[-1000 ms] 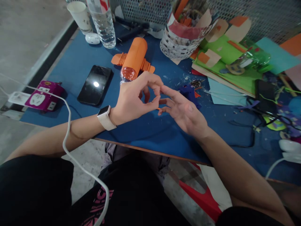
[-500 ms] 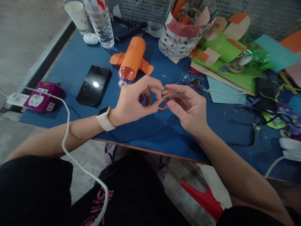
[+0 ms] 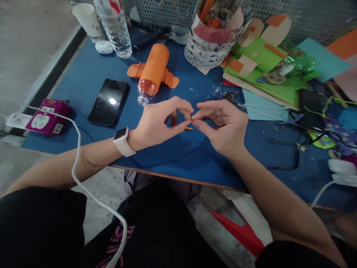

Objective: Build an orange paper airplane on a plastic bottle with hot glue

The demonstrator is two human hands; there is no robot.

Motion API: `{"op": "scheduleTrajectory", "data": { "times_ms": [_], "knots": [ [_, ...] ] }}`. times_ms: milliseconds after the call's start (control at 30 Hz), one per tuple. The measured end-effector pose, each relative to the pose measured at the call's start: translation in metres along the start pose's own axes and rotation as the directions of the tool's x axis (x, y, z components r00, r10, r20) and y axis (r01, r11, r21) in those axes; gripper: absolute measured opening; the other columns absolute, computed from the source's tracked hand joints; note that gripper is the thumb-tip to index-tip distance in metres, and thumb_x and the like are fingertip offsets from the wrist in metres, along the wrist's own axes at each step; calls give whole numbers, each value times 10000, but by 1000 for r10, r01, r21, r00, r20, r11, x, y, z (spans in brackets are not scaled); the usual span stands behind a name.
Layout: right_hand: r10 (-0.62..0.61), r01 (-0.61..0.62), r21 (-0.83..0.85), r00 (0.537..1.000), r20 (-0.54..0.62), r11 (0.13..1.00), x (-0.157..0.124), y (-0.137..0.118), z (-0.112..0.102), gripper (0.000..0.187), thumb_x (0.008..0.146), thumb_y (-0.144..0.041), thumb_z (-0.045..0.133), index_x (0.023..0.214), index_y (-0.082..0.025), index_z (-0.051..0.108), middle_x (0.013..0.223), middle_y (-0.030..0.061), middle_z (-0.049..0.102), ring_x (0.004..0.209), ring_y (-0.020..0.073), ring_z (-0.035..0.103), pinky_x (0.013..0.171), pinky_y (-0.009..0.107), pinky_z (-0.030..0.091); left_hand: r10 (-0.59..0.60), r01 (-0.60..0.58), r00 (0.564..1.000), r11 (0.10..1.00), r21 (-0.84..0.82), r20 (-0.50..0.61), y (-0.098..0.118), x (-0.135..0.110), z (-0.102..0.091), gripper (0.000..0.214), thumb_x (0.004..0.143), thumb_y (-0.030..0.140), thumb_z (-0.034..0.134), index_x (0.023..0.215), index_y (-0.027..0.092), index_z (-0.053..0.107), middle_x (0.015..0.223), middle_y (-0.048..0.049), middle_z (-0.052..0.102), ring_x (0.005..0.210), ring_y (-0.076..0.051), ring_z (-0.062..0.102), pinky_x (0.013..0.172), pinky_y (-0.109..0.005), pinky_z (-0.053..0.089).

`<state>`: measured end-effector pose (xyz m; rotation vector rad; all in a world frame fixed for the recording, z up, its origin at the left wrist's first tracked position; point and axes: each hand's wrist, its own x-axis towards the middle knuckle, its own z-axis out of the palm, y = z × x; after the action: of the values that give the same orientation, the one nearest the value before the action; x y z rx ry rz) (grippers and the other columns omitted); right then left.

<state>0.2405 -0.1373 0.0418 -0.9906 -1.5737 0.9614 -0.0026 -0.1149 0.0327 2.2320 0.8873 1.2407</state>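
Note:
My left hand [image 3: 164, 121], with a pale-banded watch [image 3: 123, 141] on the wrist, is closed in a pinch over the middle of the blue table [image 3: 178, 160]. Facing it, my right hand [image 3: 223, 126] has thumb and fingertips drawn together, and the fingertips of both hands meet. Whatever lies between them is too small to make out. A short orange strip [image 3: 189, 128] shows just below the fingertips. Behind my left hand lies a plastic bottle [image 3: 147, 89] wrapped in an orange paper sleeve [image 3: 157, 61], with pleated orange paper pieces [image 3: 170, 78] sticking out on both sides.
A black phone [image 3: 108, 102] and a purple power adapter [image 3: 50, 117] lie to the left. A water bottle [image 3: 117, 35] and paper cup [image 3: 88, 22] stand at the back. A woven basket [image 3: 206, 48] and coloured paper [image 3: 263, 82] occupy the back right. A white cable [image 3: 92, 193] crosses my left arm.
My right thumb has moved in to touch the left fingertips, and its fingers have curled more. The view has shifted slightly; the things on the table lie as before.

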Motion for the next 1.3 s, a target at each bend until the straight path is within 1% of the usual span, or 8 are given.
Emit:
{"op": "scheduleTrajectory", "data": {
  "times_ms": [267, 533, 833, 1000, 1100, 1167, 1233, 1300],
  "knots": [
    [-57, 59, -73, 998, 41, 996, 4, 4, -7, 453, 946, -486, 1028, 1337, -368, 833, 1058, 59, 835, 1042, 358, 848, 925, 582, 766, 180, -184, 982, 981, -60, -63, -3, 6, 1, 151, 1095, 189, 813, 1230, 257, 803, 1035, -16, 898, 665, -119, 752, 656, -261, 633],
    [-119, 130, -162, 990, 76, 978, 5, 5, -9, 481, 898, -403, 1027, 1344, -334, 860, 1057, 49, 860, 1010, 337, 866, 962, 558, 770, 110, -110, 994, 994, 10, 19, -6, 4, 1, 156, 1073, 228, 850, 1226, 223, 827, 1059, -37, 906, 692, -121, 765, 705, -252, 638],
    [-290, 318, -269, 947, 136, 909, 4, 15, -13, 378, 1034, -359, 914, 1401, -368, 822, 1031, -1, 879, 892, 264, 845, 903, 479, 781, 131, -134, 990, 990, 54, 60, -5, 4, 0, 82, 1113, 200, 802, 1189, 222, 822, 1019, -11, 893, 758, -118, 815, 761, -224, 651],
    [-299, 335, -237, 938, 177, 912, 6, 12, -13, 353, 1100, -389, 857, 1441, -371, 766, 1013, -18, 860, 852, 243, 824, 857, 471, 770, 142, -144, 989, 989, 32, 51, -2, 4, -1, 82, 1116, 200, 822, 1195, 223, 820, 1047, -13, 901, 748, -115, 810, 753, -227, 657],
    [-321, 342, -271, 940, 119, 900, 20, 17, -31, 363, 1106, -468, 869, 1432, -385, 731, 1018, -12, 866, 835, 246, 807, 815, 472, 743, 140, -141, 990, 990, 23, 33, -1, 4, -1, 133, 1101, 159, 820, 1222, 213, 809, 1061, -24, 908, 744, -113, 802, 747, -228, 655],
    [-348, 322, -348, 937, -14, 881, 36, 27, -57, 403, 1073, -479, 931, 1400, -390, 714, 1029, 13, 874, 840, 252, 798, 773, 454, 702, 131, -132, 991, 991, 27, 24, -1, 4, 0, 165, 1095, 143, 812, 1248, 203, 797, 1066, -37, 908, 768, -121, 812, 740, -228, 655],
    [-412, 319, -412, 897, -159, 854, 54, 41, -89, 383, 1052, -326, 937, 1351, -352, 698, 1034, 48, 883, 840, 242, 785, 734, 422, 640, 139, -140, 990, 990, 21, 25, -2, 4, 0, 175, 1104, 154, 802, 1272, 198, 782, 1068, -45, 905, 781, -127, 819, 724, -227, 650],
    [-348, 180, -526, 906, -241, 831, 69, 57, -120, 454, 999, -109, 909, 1316, -326, 665, 1042, 60, 896, 795, 220, 757, 736, 408, 596, 164, -164, 986, 986, 6, 35, -2, 3, 1, 188, 1119, 180, 793, 1303, 203, 765, 1065, -42, 900, 771, -125, 814, 703, -224, 642]
  ]
}}
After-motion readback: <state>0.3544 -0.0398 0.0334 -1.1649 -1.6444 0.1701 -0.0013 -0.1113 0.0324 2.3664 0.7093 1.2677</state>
